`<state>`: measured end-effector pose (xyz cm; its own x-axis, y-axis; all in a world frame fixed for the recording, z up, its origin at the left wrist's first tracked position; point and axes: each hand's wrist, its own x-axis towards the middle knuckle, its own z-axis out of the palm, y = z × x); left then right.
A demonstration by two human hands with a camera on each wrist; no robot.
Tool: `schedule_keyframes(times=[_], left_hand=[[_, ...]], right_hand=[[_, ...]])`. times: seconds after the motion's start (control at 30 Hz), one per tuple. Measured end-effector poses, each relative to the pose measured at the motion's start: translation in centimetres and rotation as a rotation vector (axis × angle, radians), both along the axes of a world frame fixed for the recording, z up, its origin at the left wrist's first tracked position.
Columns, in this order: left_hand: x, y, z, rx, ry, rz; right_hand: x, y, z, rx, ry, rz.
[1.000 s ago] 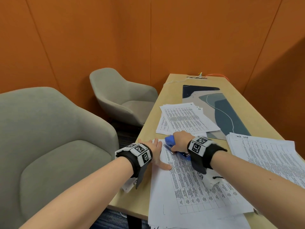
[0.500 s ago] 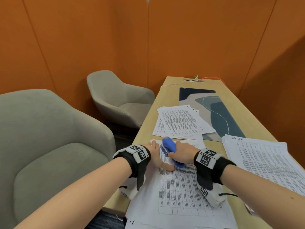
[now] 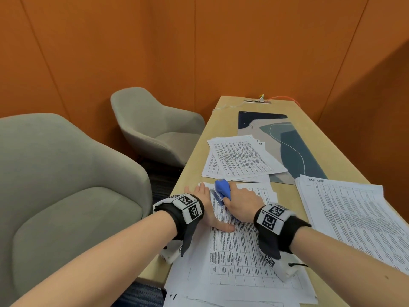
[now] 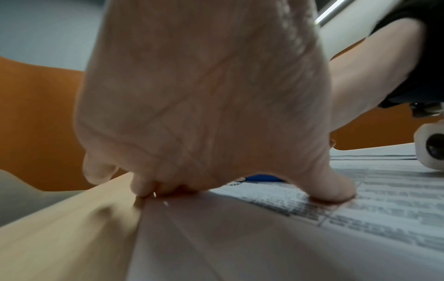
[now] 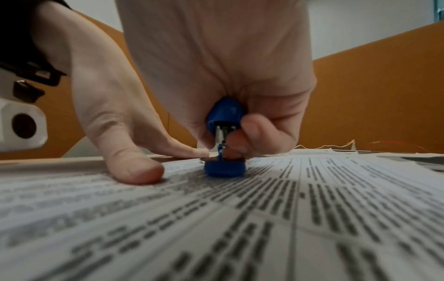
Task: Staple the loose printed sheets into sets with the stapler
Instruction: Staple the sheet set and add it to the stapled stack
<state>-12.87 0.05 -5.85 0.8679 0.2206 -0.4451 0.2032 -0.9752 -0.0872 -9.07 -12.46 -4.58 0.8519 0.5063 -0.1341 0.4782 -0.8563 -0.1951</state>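
A blue stapler (image 3: 223, 191) stands at the top left corner of a set of printed sheets (image 3: 239, 244) on the wooden table (image 3: 194, 165). My right hand (image 3: 240, 204) grips the stapler (image 5: 224, 136), fingers curled round its top, whose arm stands raised above the base. My left hand (image 3: 208, 209) lies flat on the sheets' left edge, thumb (image 4: 334, 188) and fingers pressing the paper (image 4: 264, 237) down beside the stapler. In the right wrist view the left hand's thumb (image 5: 134, 167) rests on the page (image 5: 264, 218) close to the stapler's base.
A second stack of printed sheets (image 3: 241, 160) lies further back, and a thick pile (image 3: 354, 218) sits at the right. A patterned desk mat (image 3: 287, 142) covers the table's middle. Two grey armchairs (image 3: 66, 196) stand left of the table. Cables lie at the far end.
The stapler's top has come up off the paper after being pressed down. My left hand stays pressed on the sheets. The view has shifted slightly.
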Motion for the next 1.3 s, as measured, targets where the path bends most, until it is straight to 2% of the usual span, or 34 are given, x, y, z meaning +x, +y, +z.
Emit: schedule_keyframes(times=[0.23, 0.6, 0.77, 0.97, 1.07, 1.2, 1.3], left_hand=[[0.4, -0.2, 0.2, -0.002, 0.051, 0.032], [0.0, -0.1, 0.3, -0.031, 0.02, 0.035], [-0.2, -0.1, 0.6, -0.034, 0.022, 0.034], [-0.2, -0.3, 1.2, 0.038, -0.027, -0.069], [0.4, -0.5, 1.3, 0.037, 0.003, -0.049], [0.7, -1.3, 2.0, -0.058, 0.016, 0.009], [0.7, -2.8, 3.1, 0.055, -0.001, -0.061]], right_hand=[[0.8, 0.4, -0.1, -0.023, -0.008, 0.011], [1.5, 2.2, 0.0, -0.04, -0.021, -0.013], [2.5, 3.5, 0.7, -0.017, 0.027, -0.023], [2.5, -2.9, 1.6, 0.167, 0.147, -0.1], [1.6, -6.7, 1.0, 0.13, 0.108, -0.127], [0.2, -9.2, 0.2, 0.039, 0.087, -0.129], [0.1, -9.6, 0.1, 0.002, 0.081, -0.118]])
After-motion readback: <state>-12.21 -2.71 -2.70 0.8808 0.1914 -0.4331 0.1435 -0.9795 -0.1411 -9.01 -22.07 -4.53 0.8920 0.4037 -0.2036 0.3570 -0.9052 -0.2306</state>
